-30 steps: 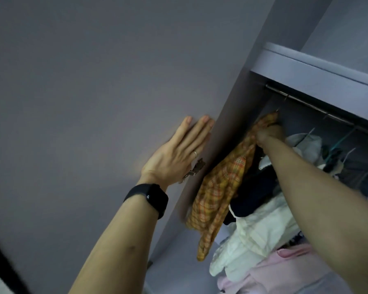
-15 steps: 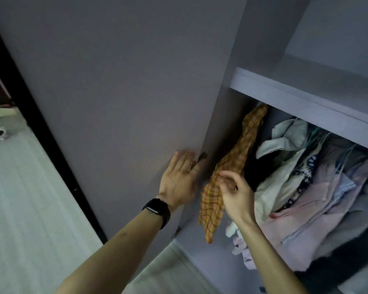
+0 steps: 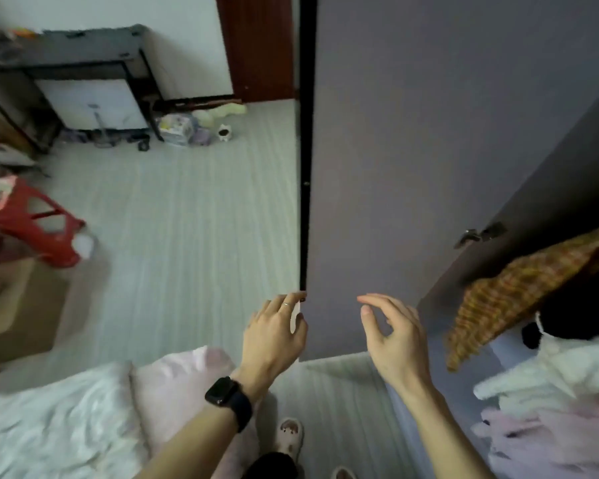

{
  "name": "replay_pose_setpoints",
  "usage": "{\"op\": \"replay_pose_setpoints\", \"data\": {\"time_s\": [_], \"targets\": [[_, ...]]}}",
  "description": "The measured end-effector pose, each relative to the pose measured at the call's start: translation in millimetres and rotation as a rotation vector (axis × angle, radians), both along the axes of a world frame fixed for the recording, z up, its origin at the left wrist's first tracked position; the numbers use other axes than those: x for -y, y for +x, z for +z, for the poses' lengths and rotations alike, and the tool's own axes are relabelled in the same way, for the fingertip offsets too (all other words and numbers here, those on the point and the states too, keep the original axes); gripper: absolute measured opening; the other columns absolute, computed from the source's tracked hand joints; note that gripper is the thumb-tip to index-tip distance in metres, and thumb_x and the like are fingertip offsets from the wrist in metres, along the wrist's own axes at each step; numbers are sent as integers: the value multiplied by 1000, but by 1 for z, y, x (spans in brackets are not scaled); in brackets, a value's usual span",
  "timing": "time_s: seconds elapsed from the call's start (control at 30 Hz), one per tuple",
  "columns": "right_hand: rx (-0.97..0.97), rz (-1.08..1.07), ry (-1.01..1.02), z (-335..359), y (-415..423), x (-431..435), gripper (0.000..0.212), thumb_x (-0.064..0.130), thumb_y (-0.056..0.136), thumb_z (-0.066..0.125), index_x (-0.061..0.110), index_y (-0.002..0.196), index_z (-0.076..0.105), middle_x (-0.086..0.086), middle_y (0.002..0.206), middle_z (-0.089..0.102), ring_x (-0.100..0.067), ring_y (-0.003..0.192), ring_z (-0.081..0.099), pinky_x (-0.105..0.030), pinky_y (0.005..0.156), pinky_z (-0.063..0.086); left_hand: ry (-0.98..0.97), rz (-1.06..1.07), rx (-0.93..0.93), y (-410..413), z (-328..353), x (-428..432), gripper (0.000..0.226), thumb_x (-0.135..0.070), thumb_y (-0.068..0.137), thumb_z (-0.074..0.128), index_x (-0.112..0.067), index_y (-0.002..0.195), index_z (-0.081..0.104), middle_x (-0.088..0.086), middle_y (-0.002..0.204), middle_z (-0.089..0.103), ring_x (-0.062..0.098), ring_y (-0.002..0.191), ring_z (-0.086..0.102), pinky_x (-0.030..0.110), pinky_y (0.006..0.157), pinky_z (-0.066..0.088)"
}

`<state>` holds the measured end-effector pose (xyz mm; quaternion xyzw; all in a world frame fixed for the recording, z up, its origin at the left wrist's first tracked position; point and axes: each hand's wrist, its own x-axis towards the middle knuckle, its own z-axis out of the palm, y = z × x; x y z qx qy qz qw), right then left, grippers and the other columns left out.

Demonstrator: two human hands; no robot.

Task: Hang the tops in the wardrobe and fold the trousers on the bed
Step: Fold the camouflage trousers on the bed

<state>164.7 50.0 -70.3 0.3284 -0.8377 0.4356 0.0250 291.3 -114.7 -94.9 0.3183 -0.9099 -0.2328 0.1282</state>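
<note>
- Plaid top [image 3: 519, 288], checked in orange and brown, hangs inside the wardrobe just right of the wardrobe door [image 3: 412, 150], on its hinged side. Its cloth slopes down from upper right to lower left, below the door's metal hinge [image 3: 481, 233].
- Further right of the door than the plaid top, a black garment [image 3: 581, 305], a white garment [image 3: 550, 368] and a pink garment [image 3: 550, 440] crowd together. The white one is under the black and the pink one is lowest.
- Your left hand [image 3: 274, 335] is at the door's free edge, low down where the black edge strip ends. Its fingers curl over that edge with the thumb just under them, so the grip is closed on the door. A ring [image 3: 285, 304] shows on one finger and a black watch [image 3: 227, 399] sits on the wrist.
- Your right hand [image 3: 391, 340] is in front of the door's grey face, near its bottom corner. Its grip is loose and fairly wide, with the fingers gently bent and the thumb apart, and it holds nothing. You cannot tell whether it touches the door.
- Left of the door lies pale striped floor [image 3: 187, 219]. A red stool [image 3: 32, 233] stands well to the left, and a dark desk [image 3: 83, 81] stands against the far wall.
- Below and left of the door's bottom corner is the bed [image 3: 49, 426] in rumpled white bedding, with a pink pillow [image 3: 180, 378] at the end nearest the door.
- Under the door's free edge, one slipper [image 3: 291, 433] shows on your foot.
</note>
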Motion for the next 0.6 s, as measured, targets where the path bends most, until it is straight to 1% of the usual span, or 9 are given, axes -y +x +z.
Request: {"op": "replay_pose_setpoints", "data": {"time_s": [0.07,0.17,0.23,0.27,0.33,0.4,0.47,0.53,0.6], "targets": [[21,153,29,2,15,26,18,9,92,71,20,105,77,9,109,72,-21,105,62,-22,94,41,-14,168,10,35,-2,10,43,-30,94,51,-32,138,54,-7,127,65,21,112,61,37,91,49],[49,477,81,5,54,66,17,16,94,69,25,106,76,13,111,70,-16,108,57,-21,97,41,-46,466,45,104,2,14,44,-30,96,52,-29,139,55,-3,125,66,25,113,61,38,94,46],[45,703,129,9,90,90,17,21,96,65,27,108,76,13,113,69,-16,110,56,-10,99,32,-62,683,60,158,9,4,45,-30,95,51,-30,140,55,-2,125,66,25,115,59,39,95,43],[30,786,145,11,108,99,17,22,97,64,26,108,76,11,114,70,-18,111,58,-8,98,29,-67,771,71,182,12,-1,45,-31,95,51,-31,140,55,-2,126,65,25,117,58,40,97,42],[11,913,134,16,143,114,16,21,96,65,24,107,77,8,114,71,-21,110,58,-16,97,33,-81,911,103,228,22,-16,46,-31,95,50,-32,141,53,-3,129,64,23,121,55,40,100,40],[-7,1063,85,25,191,124,15,18,94,69,24,105,77,8,112,71,-18,109,57,-23,97,38,-95,1081,125,283,32,-37,46,-32,96,50,-31,142,53,-3,130,64,22,123,54,41,101,39],[0,1192,52,31,234,132,16,19,93,70,27,105,76,15,111,68,-9,108,54,-23,98,39,-107,1223,129,331,42,-58,46,-31,96,51,-29,143,53,-2,130,64,22,122,55,41,101,39],[7,1340,33,36,287,134,17,21,93,69,31,105,76,23,110,63,1,107,45,-22,98,37,-117,1374,138,382,51,-84,46,-30,97,51,-28,143,54,-1,130,64,23,120,56,41,100,39],[6,1454,23,40,337,137,17,22,93,69,33,105,75,26,109,61,4,107,42,-21,98,37,-132,1500,145,428,59,-108,46,-30,97,51,-27,143,54,0,130,64,24,119,57,42,100,40]]}}
